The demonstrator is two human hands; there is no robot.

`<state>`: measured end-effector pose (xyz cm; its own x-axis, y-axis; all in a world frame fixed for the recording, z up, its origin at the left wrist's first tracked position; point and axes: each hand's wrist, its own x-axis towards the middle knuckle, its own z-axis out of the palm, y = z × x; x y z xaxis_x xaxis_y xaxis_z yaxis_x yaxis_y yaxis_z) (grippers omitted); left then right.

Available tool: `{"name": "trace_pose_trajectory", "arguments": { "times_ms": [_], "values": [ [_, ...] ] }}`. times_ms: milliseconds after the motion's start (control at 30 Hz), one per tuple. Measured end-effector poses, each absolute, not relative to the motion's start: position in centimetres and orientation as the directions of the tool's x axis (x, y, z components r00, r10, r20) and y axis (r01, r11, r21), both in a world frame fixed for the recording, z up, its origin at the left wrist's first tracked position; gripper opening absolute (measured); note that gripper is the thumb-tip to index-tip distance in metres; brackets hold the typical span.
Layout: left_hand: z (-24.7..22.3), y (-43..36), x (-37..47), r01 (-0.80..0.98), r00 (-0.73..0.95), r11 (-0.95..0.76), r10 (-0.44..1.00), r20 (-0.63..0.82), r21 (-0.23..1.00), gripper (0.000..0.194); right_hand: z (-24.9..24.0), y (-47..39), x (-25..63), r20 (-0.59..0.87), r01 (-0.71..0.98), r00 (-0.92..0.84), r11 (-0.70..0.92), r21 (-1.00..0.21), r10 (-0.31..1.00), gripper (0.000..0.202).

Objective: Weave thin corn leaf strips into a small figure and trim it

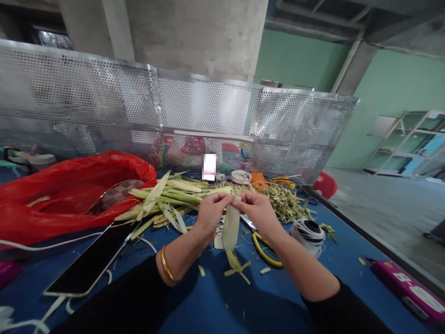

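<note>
A pale corn husk (231, 229) hangs from my fingertips over the blue table, its lower end frayed into thin yellow-green strips. My left hand (210, 213) pinches its top edge between thumb and forefinger. Close against it, my right hand (259, 211) pinches the same edge from the other side. Beyond my left hand lies a pile of green and cream husks (174, 192). Scissors with yellow handles (266, 255) rest partly hidden under my right forearm. Behind my right hand spreads a heap of dried greenish plant sprigs (283, 202).
A red plastic bag (69, 185) lies open at the left, near a dark-screened phone (93, 260) with white cables. At the right are a spool of white line (308, 234) and a purple device (406, 287). A perforated metal screen (208, 102) stands behind.
</note>
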<state>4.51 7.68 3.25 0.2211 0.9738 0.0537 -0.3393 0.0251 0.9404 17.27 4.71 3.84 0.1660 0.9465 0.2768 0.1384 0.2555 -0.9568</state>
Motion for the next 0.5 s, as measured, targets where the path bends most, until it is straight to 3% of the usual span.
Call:
{"name": "trace_pose_trajectory", "arguments": {
  "times_ms": [267, 500],
  "values": [
    [3.61, 7.67, 4.48, -0.361, 0.223, 0.013, 0.972, 0.073, 0.932, 0.033, 4.23, 4.45, 16.65, 0.243, -0.042, 0.205, 0.256, -0.966, 0.948, 0.028],
    [3.66, 7.48, 4.55, -0.345, 0.213, -0.007, 0.973, 0.085, 0.938, 0.031, 4.15, 4.35, 16.63, 0.259, -0.069, 0.254, 0.285, -0.956, 0.932, 0.023]
  ]
}}
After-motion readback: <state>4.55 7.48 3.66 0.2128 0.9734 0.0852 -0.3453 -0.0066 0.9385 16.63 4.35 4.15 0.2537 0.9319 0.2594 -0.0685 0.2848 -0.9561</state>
